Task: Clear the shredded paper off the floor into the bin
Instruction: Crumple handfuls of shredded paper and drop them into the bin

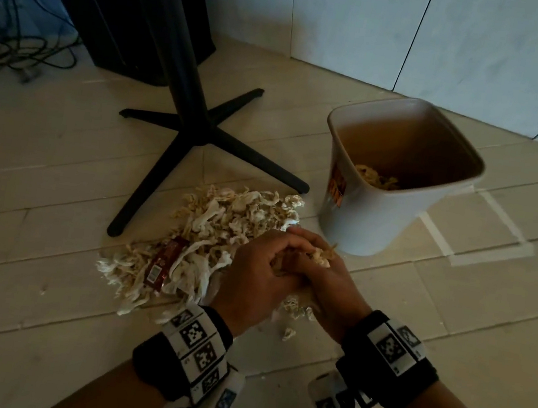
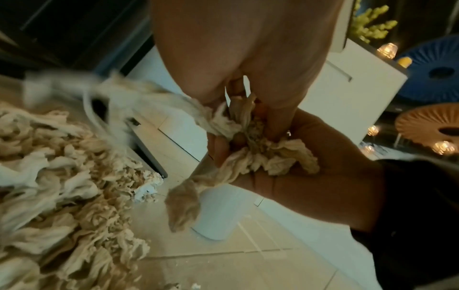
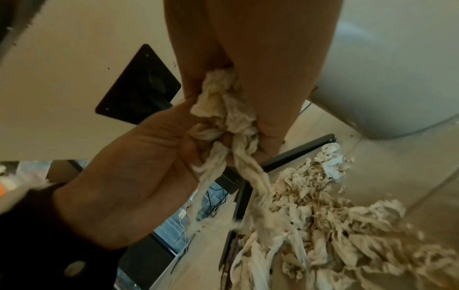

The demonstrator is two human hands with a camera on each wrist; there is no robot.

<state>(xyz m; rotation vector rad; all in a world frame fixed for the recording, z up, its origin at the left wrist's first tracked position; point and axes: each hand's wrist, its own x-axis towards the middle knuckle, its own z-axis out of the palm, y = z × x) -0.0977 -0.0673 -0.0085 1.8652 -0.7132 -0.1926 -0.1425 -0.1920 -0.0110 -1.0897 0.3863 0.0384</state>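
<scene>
Head view: crinkled, off-white shredded paper (image 1: 217,241) lies heaped on pale floor tiles (image 1: 43,276) beside a black table base (image 1: 198,131). The squarish white bin (image 1: 379,219), just right of the heap, holds some shreds.

Left wrist view: left hand (image 2: 248,58) fingers curl round a clump.

Right wrist view: right hand (image 3: 261,68) clasps the same clump (image 3: 223,109).

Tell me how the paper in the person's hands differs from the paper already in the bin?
The handful of shredded paper is gripped between the left hand and right hand, above the floor; the shredded paper in the bin lies loose at the bottom. The handful is squeezed into a tight clump with strands trailing; the bin's paper lies spread. Both are pale, crinkled shreds.
</scene>
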